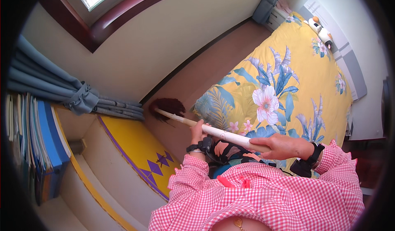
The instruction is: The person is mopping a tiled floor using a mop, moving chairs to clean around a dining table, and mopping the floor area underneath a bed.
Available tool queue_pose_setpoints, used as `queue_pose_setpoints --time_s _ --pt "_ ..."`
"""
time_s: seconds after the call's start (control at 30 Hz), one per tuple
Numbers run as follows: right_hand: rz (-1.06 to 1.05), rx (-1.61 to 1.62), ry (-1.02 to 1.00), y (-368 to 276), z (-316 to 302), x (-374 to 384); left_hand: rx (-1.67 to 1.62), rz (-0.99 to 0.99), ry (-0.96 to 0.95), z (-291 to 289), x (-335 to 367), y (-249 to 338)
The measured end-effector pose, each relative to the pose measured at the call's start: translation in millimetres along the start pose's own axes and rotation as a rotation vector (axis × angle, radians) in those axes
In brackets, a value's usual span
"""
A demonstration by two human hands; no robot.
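Observation:
A long pale handle [228, 137] slants across in front of me, from the far left to the near right. At its far end is the dark reddish-brown bushy head of a broom [168, 108], low over the brown floor between the wall and the bed. My left hand [197, 132] is closed round the middle of the handle. Near the upper end, my right hand [279, 145] grips the broom with its fingers wrapped over the handle. Both wrists wear black bands below pink checked sleeves.
A bed with a yellow floral cover [304, 62] fills the right side, a plush toy [320, 29] by its headboard. At left stand a yellow-edged shelf unit [119, 185], folders [47, 136] and a tied blue curtain [80, 99]. A dark red window frame [92, 37] juts above.

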State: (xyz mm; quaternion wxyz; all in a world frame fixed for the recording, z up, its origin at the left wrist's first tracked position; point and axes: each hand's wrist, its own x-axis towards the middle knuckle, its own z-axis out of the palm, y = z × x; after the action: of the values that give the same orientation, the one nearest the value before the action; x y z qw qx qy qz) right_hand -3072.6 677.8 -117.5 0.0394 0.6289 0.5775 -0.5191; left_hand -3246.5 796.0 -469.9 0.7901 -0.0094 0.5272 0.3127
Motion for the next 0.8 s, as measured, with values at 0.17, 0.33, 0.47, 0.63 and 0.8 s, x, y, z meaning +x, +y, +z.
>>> queue_pose_setpoints --time_s 0.17,0.33,0.47,0.63,0.8 --pt "0.049 -0.082 -0.027 -12 -49 14 -0.054 -0.174 -0.145 2 36 28" --pt "0.152 -0.171 0.012 -10 -76 26 0.001 -0.287 0.006 26 48 43" --pt "0.178 -0.211 0.112 -16 -97 36 0.064 -0.286 0.105 56 55 61" --pt "0.204 -0.238 0.171 -17 -108 30 0.313 -0.34 0.048 54 80 56" --pt "0.275 -0.159 0.259 -17 -100 6 0.467 -0.398 0.005 101 72 52"
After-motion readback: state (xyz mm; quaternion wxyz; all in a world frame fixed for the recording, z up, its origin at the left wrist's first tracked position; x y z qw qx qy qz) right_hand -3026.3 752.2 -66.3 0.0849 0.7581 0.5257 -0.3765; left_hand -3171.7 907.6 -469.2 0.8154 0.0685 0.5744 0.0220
